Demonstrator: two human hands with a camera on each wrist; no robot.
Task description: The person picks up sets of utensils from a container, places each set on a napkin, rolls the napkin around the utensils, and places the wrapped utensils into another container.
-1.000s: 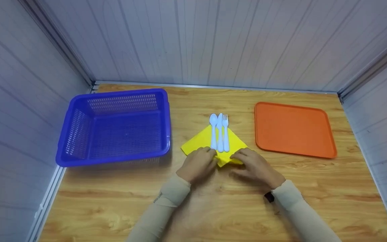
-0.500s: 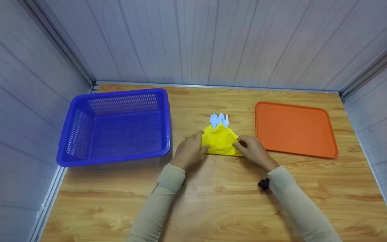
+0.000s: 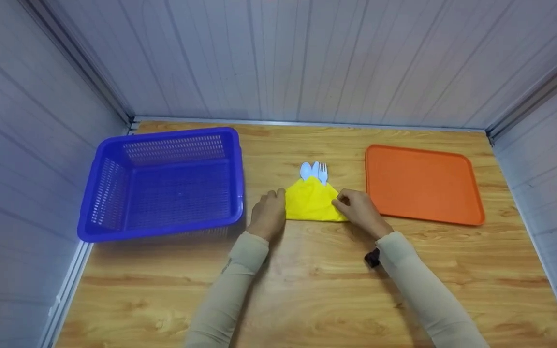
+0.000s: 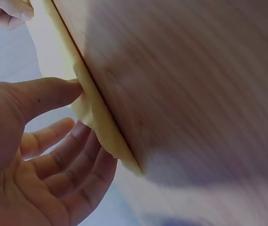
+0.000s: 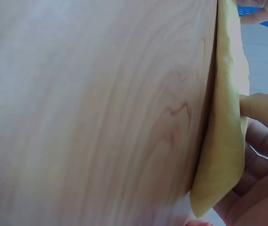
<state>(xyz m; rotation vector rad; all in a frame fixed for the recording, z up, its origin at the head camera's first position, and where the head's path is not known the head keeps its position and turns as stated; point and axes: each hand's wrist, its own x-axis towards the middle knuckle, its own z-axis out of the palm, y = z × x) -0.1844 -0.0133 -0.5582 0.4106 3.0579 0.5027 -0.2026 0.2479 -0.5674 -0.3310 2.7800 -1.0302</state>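
A yellow napkin (image 3: 311, 200) lies folded up over a light-coloured spoon (image 3: 306, 170), knife (image 3: 315, 168) and fork (image 3: 323, 173) on the table. Only their upper ends show past the fold; the handles are hidden. My left hand (image 3: 268, 212) holds the napkin's left side, with the thumb (image 4: 54, 94) on the cloth and the fingers along its outer edge in the left wrist view. At the right side, my right hand (image 3: 361, 210) pinches the napkin, its thumb (image 5: 258, 106) against the cloth and the other fingers curled at the edge.
To the left stands a blue plastic basket (image 3: 162, 231) with slotted walls. An orange tray (image 3: 423, 186) lies on the right, close behind the right hand. Pale panel walls (image 3: 283, 63) enclose the wooden table (image 3: 302, 290) at the back and both sides.
The napkin's near corner has been folded up and away, covering the cutlery handles. Both hands have moved from the near edge to the napkin's sides, and the fold now looks smoother.
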